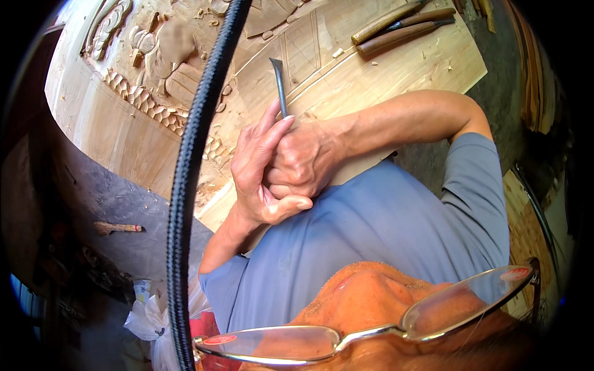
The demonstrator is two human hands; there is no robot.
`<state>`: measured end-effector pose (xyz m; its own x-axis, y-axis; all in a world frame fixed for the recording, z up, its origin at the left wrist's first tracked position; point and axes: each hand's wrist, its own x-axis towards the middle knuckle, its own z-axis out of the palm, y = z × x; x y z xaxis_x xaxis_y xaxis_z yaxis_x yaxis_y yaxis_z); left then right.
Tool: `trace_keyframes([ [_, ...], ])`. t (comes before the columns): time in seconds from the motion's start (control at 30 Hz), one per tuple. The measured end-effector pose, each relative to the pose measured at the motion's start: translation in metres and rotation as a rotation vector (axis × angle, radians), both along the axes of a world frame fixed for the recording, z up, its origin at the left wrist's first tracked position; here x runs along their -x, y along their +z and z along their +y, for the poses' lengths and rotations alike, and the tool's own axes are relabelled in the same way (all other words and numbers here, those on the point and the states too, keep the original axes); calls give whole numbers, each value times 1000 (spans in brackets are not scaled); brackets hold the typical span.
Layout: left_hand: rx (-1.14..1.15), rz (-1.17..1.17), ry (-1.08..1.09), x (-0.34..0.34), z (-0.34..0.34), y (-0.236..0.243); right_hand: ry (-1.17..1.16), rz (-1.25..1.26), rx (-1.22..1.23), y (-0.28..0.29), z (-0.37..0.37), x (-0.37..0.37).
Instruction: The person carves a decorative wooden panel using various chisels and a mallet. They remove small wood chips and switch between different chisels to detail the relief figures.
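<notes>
My right hand [304,157] is closed in a fist around a carving chisel [280,86]. The chisel's dark metal shaft points away from me over the panel and widens into a flared tip; its handle is hidden within the hands. Cupped against the near-left side of that fist is my left hand [249,164], its fingers stretched out and its thumb extended beneath the right knuckles. Both hands are close to my body at the near edge of a pale wooden panel [130,151]. A scalloped carved band [139,98] and carved relief are on the panel's far left part.
Several wooden-handled carving tools [402,38] lie at the panel's far right. Wood chips are scattered about. A black braided cable [193,154] crosses the view. A short wooden stick-like object [117,228] and a plastic bag [151,318] are at left; long boards [537,80] stand right.
</notes>
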<state>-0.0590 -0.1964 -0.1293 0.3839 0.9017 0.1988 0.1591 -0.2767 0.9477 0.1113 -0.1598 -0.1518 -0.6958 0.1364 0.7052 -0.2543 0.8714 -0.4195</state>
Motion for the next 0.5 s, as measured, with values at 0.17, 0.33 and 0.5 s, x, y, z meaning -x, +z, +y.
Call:
trace_keyframes([
  [0.17,-22,-13,-2,5,-2,9,11,6,46,14,-1,4],
  [0.33,-84,-23,-2,23,4,17,28,-5,67,26,2,23],
  [0.5,-80,-31,27,15,-1,18,46,11,67,25,1,18],
])
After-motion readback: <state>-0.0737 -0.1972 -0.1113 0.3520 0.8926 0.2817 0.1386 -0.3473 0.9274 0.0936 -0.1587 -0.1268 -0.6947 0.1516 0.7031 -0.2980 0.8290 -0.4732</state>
